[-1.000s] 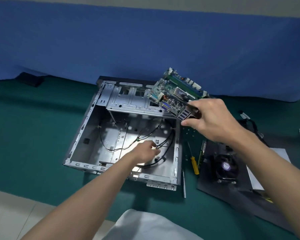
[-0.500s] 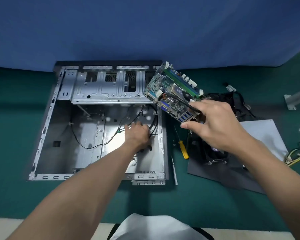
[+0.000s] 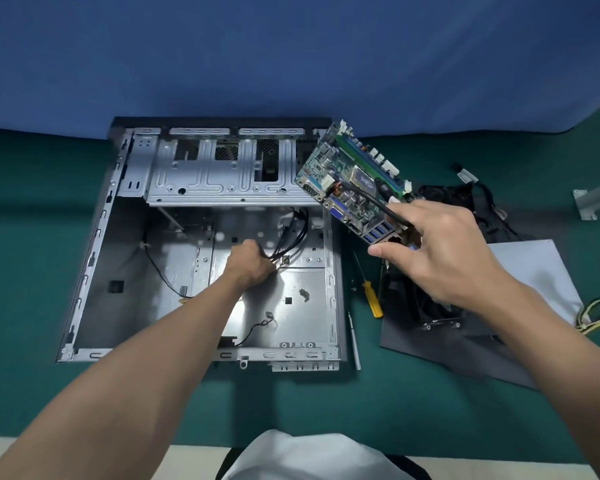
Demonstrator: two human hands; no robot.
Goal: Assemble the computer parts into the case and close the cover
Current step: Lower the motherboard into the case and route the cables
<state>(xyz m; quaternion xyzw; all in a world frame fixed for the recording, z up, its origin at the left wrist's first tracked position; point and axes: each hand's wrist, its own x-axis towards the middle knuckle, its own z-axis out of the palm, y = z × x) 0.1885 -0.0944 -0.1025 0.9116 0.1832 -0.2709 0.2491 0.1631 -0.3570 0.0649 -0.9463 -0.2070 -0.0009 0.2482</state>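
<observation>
The open case [image 3: 97, 258] lies flat on the green table [image 3: 32, 237]. The left hand [image 3: 250, 263] is inside it, with the fingers closed around a bundle of black cables [image 3: 293, 233] near the case floor. The right hand [image 3: 440, 258] holds the motherboard [image 3: 340, 171] by its near corner. The board is tilted in the air, above the right wall of the case. A screwdriver [image 3: 373, 299] lies between the case and a black mat [image 3: 430, 355].

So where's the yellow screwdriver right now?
In the head view, the screwdriver lies on the green mat, right of centre, between the case and the dark sheet.
</observation>
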